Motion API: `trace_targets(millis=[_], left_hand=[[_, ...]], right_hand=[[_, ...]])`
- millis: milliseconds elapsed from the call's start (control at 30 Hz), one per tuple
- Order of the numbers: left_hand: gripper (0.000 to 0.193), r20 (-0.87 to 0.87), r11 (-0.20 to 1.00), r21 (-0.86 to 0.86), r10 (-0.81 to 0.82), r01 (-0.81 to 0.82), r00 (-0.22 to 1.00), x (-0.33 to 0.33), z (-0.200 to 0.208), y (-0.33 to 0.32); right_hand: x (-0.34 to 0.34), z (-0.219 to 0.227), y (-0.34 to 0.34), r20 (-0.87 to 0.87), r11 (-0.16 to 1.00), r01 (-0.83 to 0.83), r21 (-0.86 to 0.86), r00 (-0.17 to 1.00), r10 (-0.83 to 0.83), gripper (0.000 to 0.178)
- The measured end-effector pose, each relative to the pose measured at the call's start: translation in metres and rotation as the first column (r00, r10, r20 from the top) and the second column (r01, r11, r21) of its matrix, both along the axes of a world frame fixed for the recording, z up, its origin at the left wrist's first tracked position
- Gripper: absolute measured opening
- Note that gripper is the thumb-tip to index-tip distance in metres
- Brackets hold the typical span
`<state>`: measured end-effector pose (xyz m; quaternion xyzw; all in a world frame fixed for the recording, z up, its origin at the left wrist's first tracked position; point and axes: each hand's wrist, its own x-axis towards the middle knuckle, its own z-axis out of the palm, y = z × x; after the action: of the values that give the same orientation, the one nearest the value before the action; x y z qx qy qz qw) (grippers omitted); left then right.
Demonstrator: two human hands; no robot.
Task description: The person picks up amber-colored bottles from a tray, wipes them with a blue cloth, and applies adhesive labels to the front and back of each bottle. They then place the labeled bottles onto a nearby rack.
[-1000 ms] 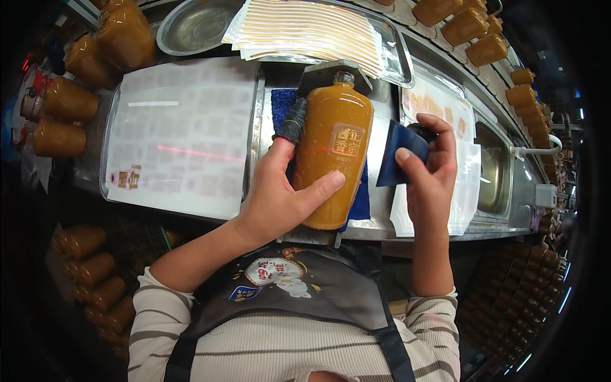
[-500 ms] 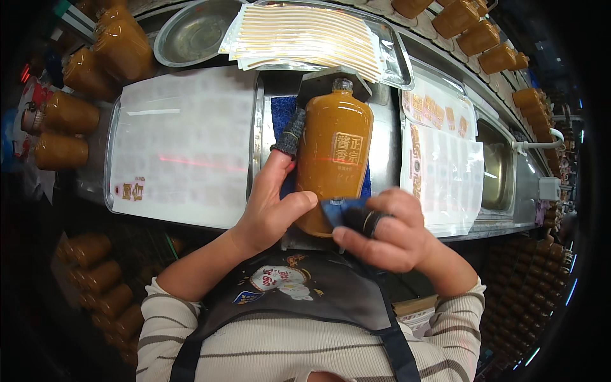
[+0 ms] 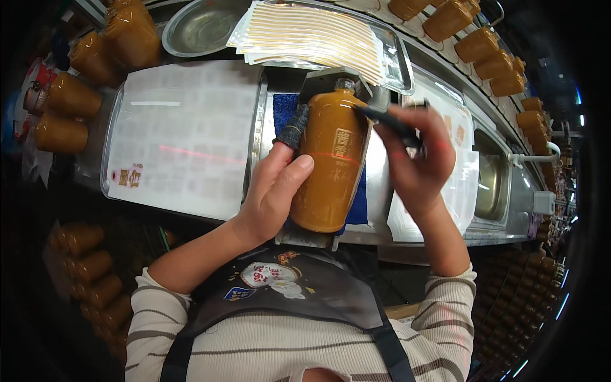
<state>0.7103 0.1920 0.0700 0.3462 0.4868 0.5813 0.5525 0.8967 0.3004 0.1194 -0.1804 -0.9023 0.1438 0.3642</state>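
An ochre-brown glazed bottle (image 3: 323,184) lies on its back on a blue cloth (image 3: 358,207), its neck pointing away from me. A gold square decal (image 3: 346,144) faces up, toward the bottle's right side. Wrapped along the bottle's left side, my left hand (image 3: 272,191) grips it, thumb on top, with a dark knitted cover on one finger. My right hand (image 3: 425,159), slightly blurred, is closed on a thin dark scraper (image 3: 385,118), whose tip reaches the bottle's upper right shoulder. A dark cover also shows among the right fingers.
Left of the bottle is a tray with a white decal sheet (image 3: 184,140). Beyond stand a metal bowl (image 3: 203,28) and a tray of gold-striped strips (image 3: 312,32). More decal sheets (image 3: 459,191) and a sink (image 3: 493,172) are at right. Several brown bottles (image 3: 130,38) stand around.
My right hand has swung up with the scraper, from the bottle's base to its upper right shoulder. The bottle has rolled a little to the right, turning the decal sideways.
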Motion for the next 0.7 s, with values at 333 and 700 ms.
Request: trace_targets(millis=[333,700], left_hand=[[0.027,-0.128,0.996,0.062,0.075,-0.068,0.989,0.001,-0.005,0.001],[0.027,-0.299,0.972,0.21,0.169,-0.108,0.939,0.0,-0.005,-0.004]], right_hand=[[0.015,-0.024,-0.025,-0.071,0.983,-0.052,0.177,0.995,0.065,0.029],[-0.011,-0.002,-0.007,-0.173,0.965,0.086,-0.247,0.976,-0.131,0.028]])
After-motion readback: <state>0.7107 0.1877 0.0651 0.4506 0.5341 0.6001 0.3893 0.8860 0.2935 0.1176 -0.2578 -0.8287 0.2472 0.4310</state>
